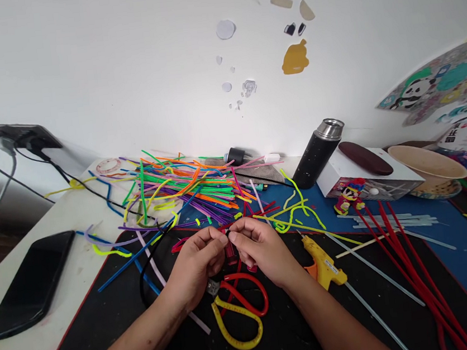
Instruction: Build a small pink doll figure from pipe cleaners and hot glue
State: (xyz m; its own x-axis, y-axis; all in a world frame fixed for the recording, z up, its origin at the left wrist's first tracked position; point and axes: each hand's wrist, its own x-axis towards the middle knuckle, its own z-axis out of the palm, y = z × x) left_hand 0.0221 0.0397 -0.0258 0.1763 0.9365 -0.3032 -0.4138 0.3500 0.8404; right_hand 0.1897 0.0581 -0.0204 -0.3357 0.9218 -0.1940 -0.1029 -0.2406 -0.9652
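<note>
My left hand [200, 255] and my right hand [262, 247] meet above the black mat [186, 349]. Their thumbs and forefingers pinch a small black piece [228, 233], mostly hidden by the fingertips. Just below lie scissors [241, 337] with one red and one yellow handle loop, blades partly covered by my left hand. Right of my right hand rests a yellow glue gun [323, 263]. Behind the hands is a heap of coloured pipe cleaners [193, 188], with short yellow-green pieces scattered around.
A phone [30, 282] lies at left. At the back stand a black flask [318, 154], a white box [385, 177] and a bowl [426, 161]. A small figure [349, 196] sits before the box. Red pipe cleaners [421, 271] and clear glue sticks [376, 313] lie at right.
</note>
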